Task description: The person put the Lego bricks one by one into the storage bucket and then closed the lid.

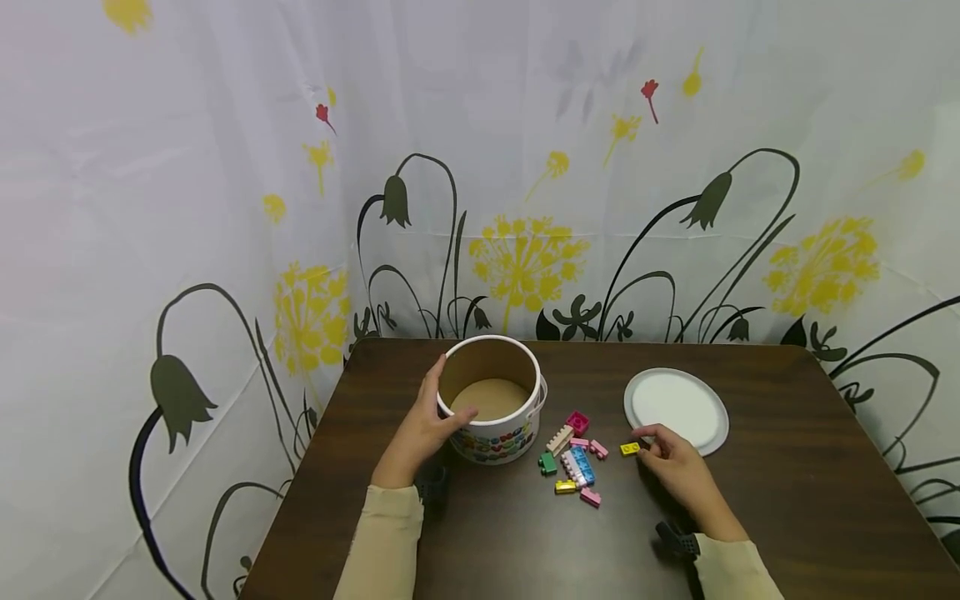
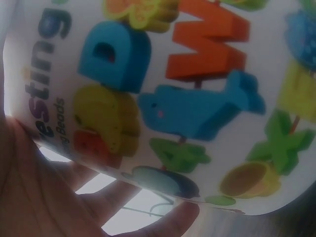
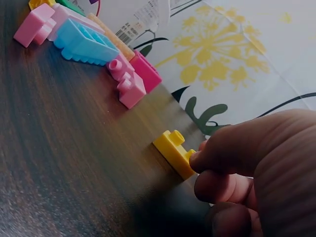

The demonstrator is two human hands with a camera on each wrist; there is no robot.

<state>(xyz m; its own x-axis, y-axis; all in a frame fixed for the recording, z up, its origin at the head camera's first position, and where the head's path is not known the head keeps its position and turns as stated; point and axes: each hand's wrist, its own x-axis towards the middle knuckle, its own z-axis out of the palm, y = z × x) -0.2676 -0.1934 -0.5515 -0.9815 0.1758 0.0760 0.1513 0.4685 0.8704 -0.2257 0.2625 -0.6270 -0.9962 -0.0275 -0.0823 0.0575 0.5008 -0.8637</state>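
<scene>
A white bucket [image 1: 495,446] with colourful printed letters and shapes stands at the back of the table. My left hand [image 1: 426,429] holds it by the left side, fingers round the wall and thumb over the front rim. The left wrist view shows those fingers passing behind the printed wall [image 2: 197,108]. To the right, my right hand [image 1: 678,471] pinches the end of a small yellow toy brick [image 1: 629,448] at the tabletop. In the right wrist view, the thumb overlaps one stud of the yellow brick [image 3: 173,153].
Several toy bricks lie loosely grouped between the hands, among them a blue one [image 1: 582,465], a green one [image 1: 547,463] and a magenta one [image 1: 577,422]. A round white lid [image 1: 675,404] lies behind the right hand. Beyond the brown table [image 1: 510,533] hangs a flower-printed curtain [image 1: 480,125].
</scene>
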